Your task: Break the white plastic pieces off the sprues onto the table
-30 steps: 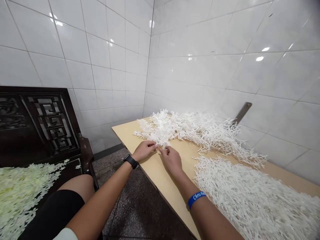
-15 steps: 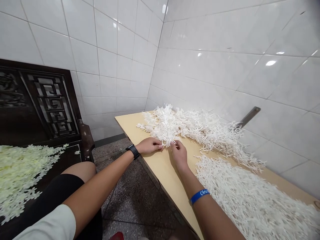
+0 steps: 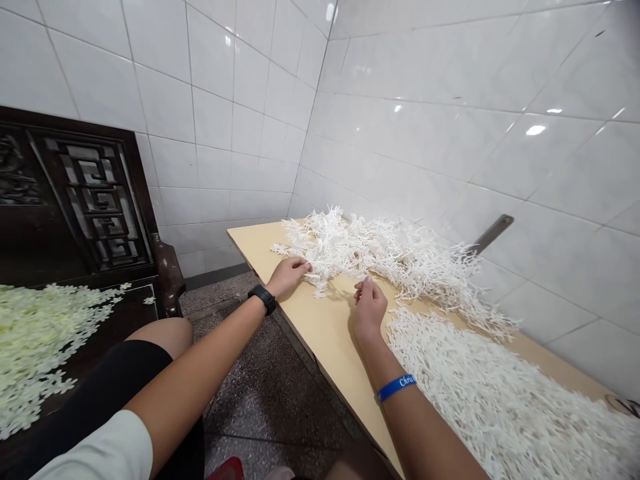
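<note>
My left hand (image 3: 289,277), with a black watch on its wrist, pinches the near edge of a white, thin-branched plastic sprig (image 3: 323,270) at the front of a tangled heap (image 3: 415,257). To the right of it, my right hand (image 3: 371,308) is closed, thumb against curled fingers, just above the board. White strands lie right by its fingertips; whether anything is between them is hidden. A blue wristband circles my right forearm. Beside that arm spreads a second pile of loose white branched pieces (image 3: 480,387).
The pale wooden board (image 3: 330,340) ends at the left above a speckled floor (image 3: 260,393). A metal bar (image 3: 493,233) slants up behind the heap near the tiled wall. Pale green-white flower pieces (image 3: 40,333) cover part of a dark carved bench (image 3: 165,273).
My hands were close together at the sprig and are now apart. The left moved slightly left and away from me, the right moved to the right. The view shifted a little.
</note>
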`<state>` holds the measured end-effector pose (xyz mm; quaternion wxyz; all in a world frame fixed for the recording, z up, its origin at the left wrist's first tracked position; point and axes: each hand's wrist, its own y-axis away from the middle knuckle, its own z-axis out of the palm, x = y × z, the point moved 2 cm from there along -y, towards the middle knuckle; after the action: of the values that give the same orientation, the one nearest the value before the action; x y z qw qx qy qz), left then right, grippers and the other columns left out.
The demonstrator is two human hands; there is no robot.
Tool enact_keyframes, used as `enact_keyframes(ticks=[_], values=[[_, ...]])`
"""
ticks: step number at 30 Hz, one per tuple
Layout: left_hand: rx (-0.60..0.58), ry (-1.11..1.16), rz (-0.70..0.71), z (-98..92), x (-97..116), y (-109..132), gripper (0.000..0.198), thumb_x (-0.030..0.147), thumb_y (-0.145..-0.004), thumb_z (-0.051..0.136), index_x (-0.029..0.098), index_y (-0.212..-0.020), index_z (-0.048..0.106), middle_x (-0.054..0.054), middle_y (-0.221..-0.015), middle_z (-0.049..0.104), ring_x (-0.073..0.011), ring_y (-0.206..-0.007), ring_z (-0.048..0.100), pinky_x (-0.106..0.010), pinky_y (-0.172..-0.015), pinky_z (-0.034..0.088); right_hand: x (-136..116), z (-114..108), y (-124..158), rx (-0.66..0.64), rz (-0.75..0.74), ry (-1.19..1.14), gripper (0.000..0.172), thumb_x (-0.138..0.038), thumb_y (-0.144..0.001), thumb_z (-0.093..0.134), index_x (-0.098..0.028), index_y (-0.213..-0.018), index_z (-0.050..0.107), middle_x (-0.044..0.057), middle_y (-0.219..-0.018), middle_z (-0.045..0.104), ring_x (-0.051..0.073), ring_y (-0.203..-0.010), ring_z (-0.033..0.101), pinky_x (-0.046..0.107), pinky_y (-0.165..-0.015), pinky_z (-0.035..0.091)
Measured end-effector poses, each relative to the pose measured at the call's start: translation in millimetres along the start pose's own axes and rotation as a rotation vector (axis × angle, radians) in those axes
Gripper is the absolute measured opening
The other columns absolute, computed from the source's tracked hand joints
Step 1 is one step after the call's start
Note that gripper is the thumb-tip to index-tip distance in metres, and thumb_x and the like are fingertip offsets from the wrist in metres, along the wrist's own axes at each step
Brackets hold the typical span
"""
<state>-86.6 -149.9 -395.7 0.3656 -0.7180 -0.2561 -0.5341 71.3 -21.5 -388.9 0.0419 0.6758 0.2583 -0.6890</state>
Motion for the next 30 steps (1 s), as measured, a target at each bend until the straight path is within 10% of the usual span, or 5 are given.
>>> enact_keyframes(ticks=[8,15,19,23,30], values=[[0.052,0.2,-0.104,-1.9,-2.5,-1.0,0.028,0.04,-0.075,0.064,0.014,-0.083,0.064,0.001,-0.059,0.057,-0.007,-0.049,0.042,-0.021,-0.048,0.033,10.1,-8.0,-9.0,0.19,0.103,-0.123,0.039,-0.052,-0.089,0.041,-0.022,-0.065,0.042,-0.001,-0.062,0.045,0.011,-0.049,0.041,0.025,-0.044,0.034],[-0.279,0.188,-0.104,-0.3,6.9,6.4,0.03,0.044,-0.078,0.063,0.014,-0.079,0.059,-0.004,-0.062,0.066,-0.0071,-0.047,0.048,-0.02,-0.047,0.034,9.1,-4.0,-9.1,0.091,0.048,-0.071,0.024,-0.046,-0.085,0.041,-0.022,-0.086,0.047,0.0,-0.075,0.051,0.011,-0.052,0.044,0.023,-0.046,0.036],[-0.383,0.166,-0.093,0.6,9.4,7.0,0.031,0.044,-0.083,0.059,0.014,-0.075,0.055,-0.009,-0.074,0.072,-0.0103,-0.054,0.06,-0.021,-0.052,0.04,6.4,2.2,-3.1,-0.081,-0.027,0.22,0.034,-0.035,-0.082,0.044,-0.017,-0.108,0.056,0.01,-0.1,0.061,0.02,-0.082,0.058,0.032,-0.07,0.047],[-0.346,0.217,-0.102,-1.6,6.6,5.5,0.037,0.051,-0.084,0.057,0.014,-0.089,0.059,-0.007,-0.07,0.071,-0.01,-0.051,0.058,-0.022,-0.052,0.042,-1.7,1.8,3.2,-0.017,-0.205,0.452,0.046,-0.027,-0.081,0.045,-0.013,-0.124,0.051,0.018,-0.125,0.054,0.029,-0.118,0.048,0.042,-0.097,0.038],[-0.2,0.215,-0.061,-4.1,6.3,6.3,0.045,0.048,-0.087,0.054,0.014,-0.115,0.064,0.0,-0.06,0.057,-0.0079,-0.05,0.046,-0.018,-0.047,0.036,-22.0,0.9,20.7,0.055,-0.52,0.456,0.034,-0.019,-0.085,0.039,-0.017,-0.114,0.055,0.014,-0.113,0.06,0.027,-0.112,0.051,0.046,-0.096,0.037]])
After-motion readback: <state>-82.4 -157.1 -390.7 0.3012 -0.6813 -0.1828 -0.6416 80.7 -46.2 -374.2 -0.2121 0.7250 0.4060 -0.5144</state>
